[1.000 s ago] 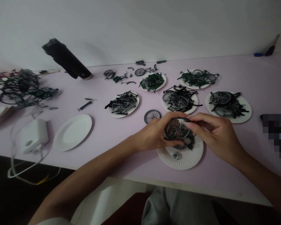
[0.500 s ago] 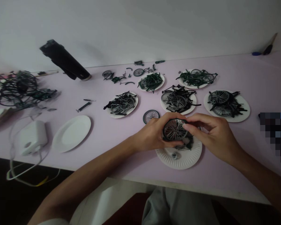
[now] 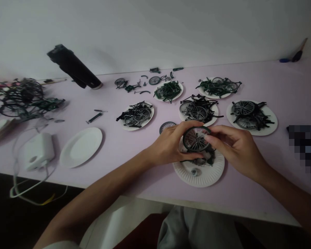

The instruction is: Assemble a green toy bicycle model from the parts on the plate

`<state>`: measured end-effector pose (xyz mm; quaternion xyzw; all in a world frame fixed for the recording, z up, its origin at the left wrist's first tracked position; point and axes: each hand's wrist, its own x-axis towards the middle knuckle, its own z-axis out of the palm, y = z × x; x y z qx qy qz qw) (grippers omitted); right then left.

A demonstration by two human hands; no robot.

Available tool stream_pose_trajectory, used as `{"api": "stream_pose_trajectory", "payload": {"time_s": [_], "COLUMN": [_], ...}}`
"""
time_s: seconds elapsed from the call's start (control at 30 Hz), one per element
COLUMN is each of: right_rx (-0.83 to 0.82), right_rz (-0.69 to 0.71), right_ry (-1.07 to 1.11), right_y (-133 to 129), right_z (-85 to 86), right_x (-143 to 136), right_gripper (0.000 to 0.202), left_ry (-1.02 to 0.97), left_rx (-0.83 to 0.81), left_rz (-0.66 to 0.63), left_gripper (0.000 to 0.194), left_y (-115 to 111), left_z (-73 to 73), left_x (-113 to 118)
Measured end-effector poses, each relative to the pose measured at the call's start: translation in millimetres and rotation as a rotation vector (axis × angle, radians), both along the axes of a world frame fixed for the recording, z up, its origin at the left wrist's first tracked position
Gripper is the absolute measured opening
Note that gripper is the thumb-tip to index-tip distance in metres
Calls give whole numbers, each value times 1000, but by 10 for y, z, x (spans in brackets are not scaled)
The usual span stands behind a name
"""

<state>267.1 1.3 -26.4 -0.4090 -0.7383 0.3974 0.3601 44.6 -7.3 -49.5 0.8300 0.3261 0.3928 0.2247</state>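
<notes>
Between my hands, above a white paper plate (image 3: 199, 178), is a small spoked toy bicycle wheel (image 3: 196, 139) with a dark green rim. My left hand (image 3: 171, 143) curves around the wheel's left side, its fingers along the top and its thumb below. At the right edge my right hand (image 3: 230, 143) pinches the rim between thumb and fingers. Dark green parts lie partly hidden on the plate under the wheel, and a small silver piece (image 3: 194, 172) sits near the plate's front. Another wheel (image 3: 167, 127) lies on the table behind my left hand, partly covered.
Plates of dark bicycle parts (image 3: 199, 110) stand behind my hands, with loose parts (image 3: 132, 87) at the back. A white plate (image 3: 81, 148), a white adapter (image 3: 40, 152) with cables and a black cylindrical object (image 3: 76, 67) are to the left. Assembled miniature bicycles (image 3: 23, 97) stand far left.
The wheel has risen slightly and shifted a little right in my hands, and its face has tilted. My left fingers have lifted a little along its top. The view has shifted slightly.
</notes>
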Motion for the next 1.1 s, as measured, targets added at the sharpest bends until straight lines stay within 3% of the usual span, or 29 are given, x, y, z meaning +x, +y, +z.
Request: {"api": "stream_pose_trajectory", "payload": {"time_s": [0.3, 0.73, 0.87, 0.97, 1.1], "right_rx": [29, 81, 210, 410, 626], "right_rz": [41, 33, 56, 163, 308], "right_ry": [3, -31, -86, -155, -272], "right_y": [3, -7, 4, 13, 16], "right_z": [-11, 6, 15, -9, -74], "right_x": [5, 17, 51, 74, 72], "right_gripper": [18, 18, 15, 13, 18], "left_ry": [155, 56, -29, -25, 51], "left_rx": [56, 162, 267, 354, 308], "left_rz": [-2, 42, 237, 364, 360], "left_gripper": [74, 69, 73, 74, 70], "left_y": [-38, -7, 113, 206, 244], "left_z": [28, 20, 13, 2, -39], "left_x": [31, -9, -170, -264, -278]}}
